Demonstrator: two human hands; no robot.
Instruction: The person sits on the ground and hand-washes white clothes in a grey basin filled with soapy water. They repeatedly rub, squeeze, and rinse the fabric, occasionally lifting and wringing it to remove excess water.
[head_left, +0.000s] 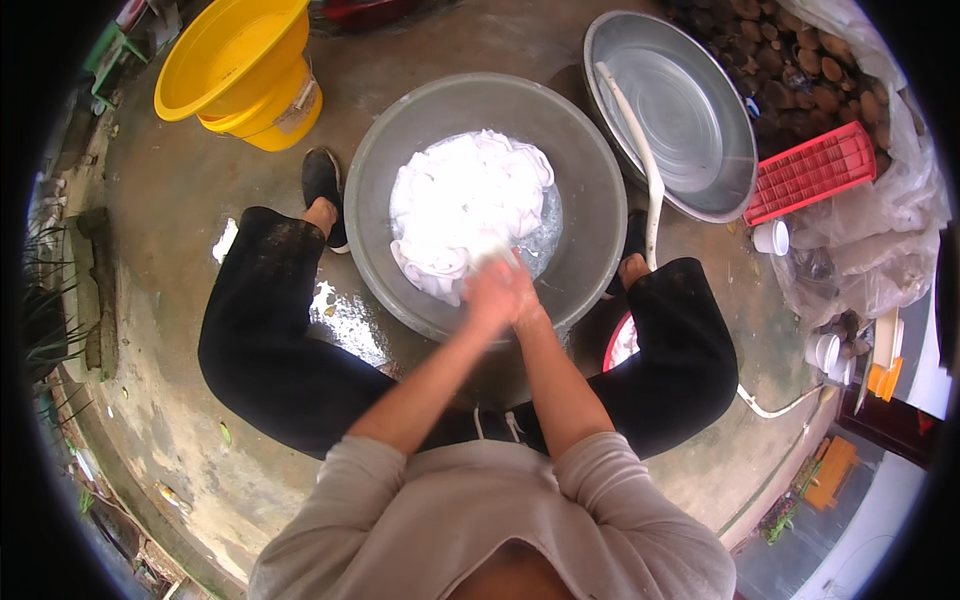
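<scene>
A large grey plastic basin (592, 225) stands on the wet ground between my knees. White cloth (472, 187) lies bunched in it, with some sudsy water (549, 232) showing at its right side. My left hand (526, 292) and my right hand (491, 289) are close together over the near part of the basin, at the near edge of the cloth. The right one is blurred. A bit of white cloth seems to be between them, but which hand grips it is hard to make out.
A metal basin (675, 127) leans at the right, a pale hose (637, 135) across its rim. Beyond it lie a red plastic tray (814, 172) and plastic sheeting (862, 247). A yellow basin (225, 60) sits on a yellow bucket (270, 124) at upper left. A red-rimmed container (611, 341) is by my left leg.
</scene>
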